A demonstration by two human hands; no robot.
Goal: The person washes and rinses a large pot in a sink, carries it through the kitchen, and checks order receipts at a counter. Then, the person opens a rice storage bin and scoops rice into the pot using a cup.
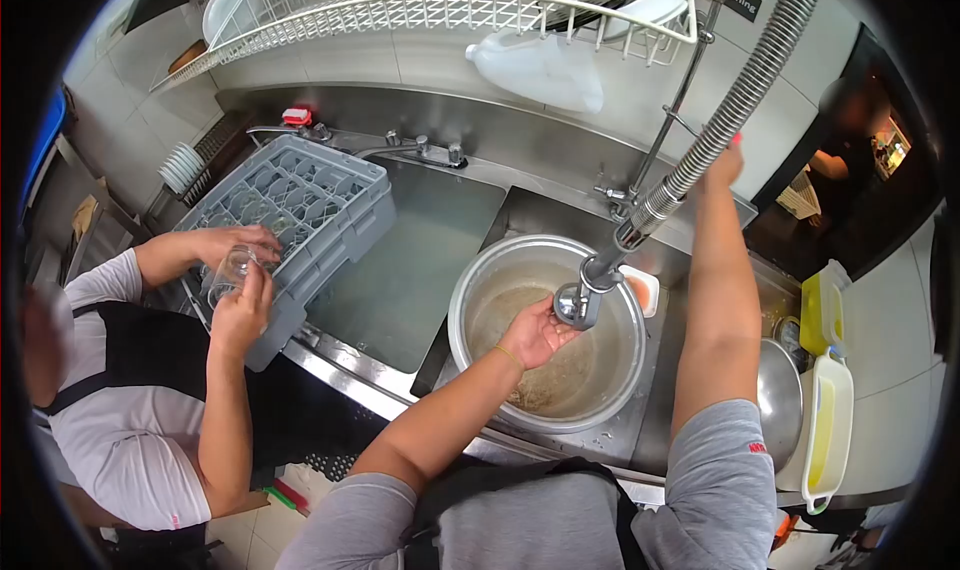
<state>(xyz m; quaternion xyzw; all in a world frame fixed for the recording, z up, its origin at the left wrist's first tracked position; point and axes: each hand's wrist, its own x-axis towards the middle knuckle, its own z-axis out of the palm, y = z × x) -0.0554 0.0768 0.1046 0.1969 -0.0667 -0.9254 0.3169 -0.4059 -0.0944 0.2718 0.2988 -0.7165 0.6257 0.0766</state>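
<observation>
My left hand [541, 332] is palm up over the pot, with its fingers against the spray head [573, 305] of a hanging pre-rinse faucet. Below it a large metal pot [470, 370] stands in the sink basin, with brownish residue inside. Raised to the wall at the upper right, my right hand [722, 165] is partly covered by the coiled metal hose [720, 140]. Its fingers look closed, and a small red spot [737, 140] shows at them; what they grip is unclear.
On the left a co-worker holds a clear glass [232, 270] beside a grey glass rack [370, 185]. A water-filled basin [420, 250] lies between us. Overhead hangs a white wire rack [400, 15]. Yellow containers [822, 310] and a metal bowl [778, 400] stand right.
</observation>
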